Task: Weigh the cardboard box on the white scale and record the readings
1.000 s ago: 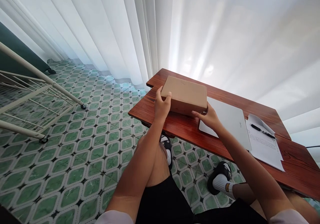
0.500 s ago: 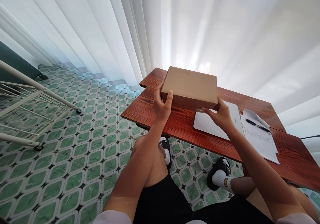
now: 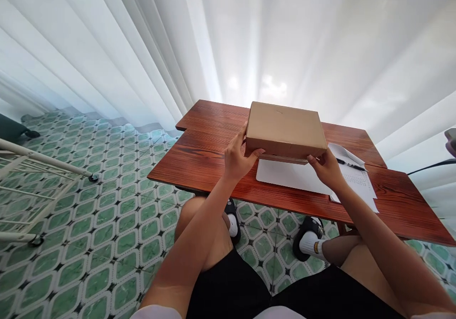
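A flat brown cardboard box hangs in the air above the red-brown wooden table. My left hand grips its near left corner, thumb on the front face. At the near right corner my right hand holds the box from below. Under the box lies a closed white laptop, partly hidden by it.
A printed sheet of paper with a black pen on it lies right of the laptop. White curtains hang behind the table. A white metal rack stands on the green tiled floor at left. My knees and slippered feet are under the table's front edge.
Both hands have lifted the box off the table's left part and carried it to the right, over the laptop. The camera has swung right as well.
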Tool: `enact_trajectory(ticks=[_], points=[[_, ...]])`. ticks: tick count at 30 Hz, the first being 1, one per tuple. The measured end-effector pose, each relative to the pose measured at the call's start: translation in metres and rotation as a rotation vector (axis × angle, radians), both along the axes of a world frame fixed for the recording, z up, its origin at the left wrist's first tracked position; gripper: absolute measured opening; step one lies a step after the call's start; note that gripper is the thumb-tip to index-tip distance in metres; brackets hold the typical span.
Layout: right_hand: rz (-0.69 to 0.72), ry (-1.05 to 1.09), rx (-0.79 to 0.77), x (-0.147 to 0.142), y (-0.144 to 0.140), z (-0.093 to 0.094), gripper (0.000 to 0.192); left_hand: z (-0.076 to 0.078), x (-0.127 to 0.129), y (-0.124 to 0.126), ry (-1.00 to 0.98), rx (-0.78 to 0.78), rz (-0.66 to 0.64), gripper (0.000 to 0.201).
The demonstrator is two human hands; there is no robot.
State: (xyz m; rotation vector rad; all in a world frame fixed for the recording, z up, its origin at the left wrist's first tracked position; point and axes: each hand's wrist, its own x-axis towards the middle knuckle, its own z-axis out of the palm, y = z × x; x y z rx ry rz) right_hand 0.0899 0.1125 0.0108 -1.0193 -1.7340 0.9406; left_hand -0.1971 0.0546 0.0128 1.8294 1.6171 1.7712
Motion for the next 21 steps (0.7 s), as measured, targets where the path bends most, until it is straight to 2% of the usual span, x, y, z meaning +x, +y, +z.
enact_trajectory(ticks=[5,10,13,21], points=[[-0.053,0.042,-0.003,0.028,-0.003,-0.01,0.059,-0.009,0.022,0.011,0.029,-0.045,-0.07,0.079],[-0.044,0.036,-0.014,0.047,-0.009,-0.015,0.088,-0.017,0.038,0.017,0.036,-0.098,-0.118,0.083],[-0.067,0.013,-0.007,0.057,-0.011,-0.018,0.097,-0.023,0.044,0.019,0.034,-0.093,-0.156,0.086],[-0.144,-0.046,-0.033,0.067,-0.013,-0.025,0.094,-0.032,0.059,0.02,-0.02,-0.16,-0.172,0.087]])
